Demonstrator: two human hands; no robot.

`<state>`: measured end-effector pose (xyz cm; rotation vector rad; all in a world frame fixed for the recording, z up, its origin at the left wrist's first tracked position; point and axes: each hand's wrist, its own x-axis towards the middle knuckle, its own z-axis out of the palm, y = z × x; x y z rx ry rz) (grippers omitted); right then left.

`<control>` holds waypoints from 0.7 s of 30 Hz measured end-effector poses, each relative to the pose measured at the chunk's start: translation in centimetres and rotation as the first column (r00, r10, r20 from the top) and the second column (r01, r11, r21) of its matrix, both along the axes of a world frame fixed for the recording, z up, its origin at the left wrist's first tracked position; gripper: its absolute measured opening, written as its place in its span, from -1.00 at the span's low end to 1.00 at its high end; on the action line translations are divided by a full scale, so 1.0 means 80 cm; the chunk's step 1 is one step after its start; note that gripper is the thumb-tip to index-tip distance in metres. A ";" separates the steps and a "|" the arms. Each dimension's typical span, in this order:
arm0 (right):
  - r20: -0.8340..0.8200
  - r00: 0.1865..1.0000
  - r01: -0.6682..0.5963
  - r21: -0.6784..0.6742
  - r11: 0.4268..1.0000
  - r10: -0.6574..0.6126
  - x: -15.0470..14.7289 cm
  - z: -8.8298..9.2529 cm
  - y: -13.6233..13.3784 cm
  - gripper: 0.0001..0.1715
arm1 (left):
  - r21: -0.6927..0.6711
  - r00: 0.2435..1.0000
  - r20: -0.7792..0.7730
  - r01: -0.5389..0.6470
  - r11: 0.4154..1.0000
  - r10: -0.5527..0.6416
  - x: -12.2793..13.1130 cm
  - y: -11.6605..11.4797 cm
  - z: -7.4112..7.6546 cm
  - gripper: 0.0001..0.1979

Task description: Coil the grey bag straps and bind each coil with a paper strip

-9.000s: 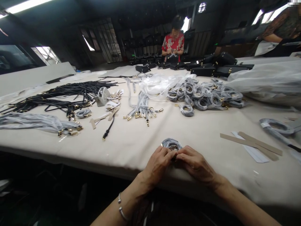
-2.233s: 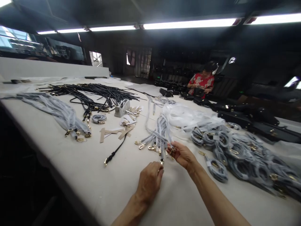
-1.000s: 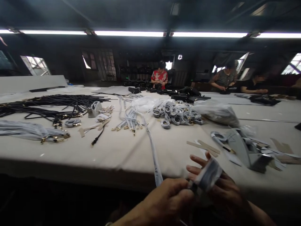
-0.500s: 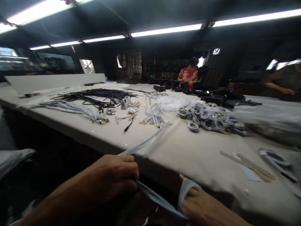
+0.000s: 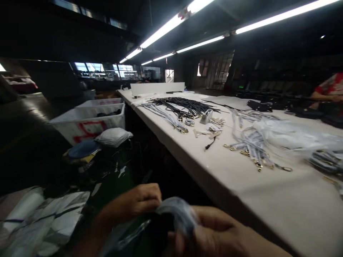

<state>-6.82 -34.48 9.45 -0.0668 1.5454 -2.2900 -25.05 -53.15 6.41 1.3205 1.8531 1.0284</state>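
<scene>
Both my hands are low in the view, off the table's near edge. My left hand (image 5: 131,204) and my right hand (image 5: 211,233) hold a grey strap in clear plastic (image 5: 178,217), gathered into a loop between them. The strap's metal fittings are hidden. Up on the cream-covered work table (image 5: 284,203), a bundle of grey straps with gold clasps (image 5: 253,146) lies nearest my hands. Black straps (image 5: 182,106), a tape dispenser (image 5: 206,116) and paper pieces (image 5: 214,128) lie farther along.
A white bin with red marks (image 5: 85,125) and a white bag (image 5: 114,137) stand left of the table, with plastic sheeting (image 5: 45,217) at lower left. A person in a red floral top (image 5: 328,89) works at the right, near black bags (image 5: 259,105).
The view has swung left, away from the table. The strap, a long straight piece half a second ago, is now gathered into a loop between my hands.
</scene>
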 end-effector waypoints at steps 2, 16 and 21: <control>0.046 0.987 0.162 -0.204 0.965 -0.156 -0.016 0.003 0.012 -0.63 | 0.089 0.963 0.266 0.023 0.996 -0.046 0.011 0.052 -0.036 -0.72; -0.644 0.660 0.730 0.429 0.533 -0.386 -0.088 -0.007 0.142 -0.69 | 0.410 0.814 0.580 -0.320 0.854 0.027 0.052 0.199 -0.101 -0.58; -0.524 0.765 0.512 0.848 0.141 0.375 -0.093 -0.057 0.162 -0.83 | 0.132 0.662 0.749 -0.096 0.987 -0.036 0.007 0.174 -0.093 -0.59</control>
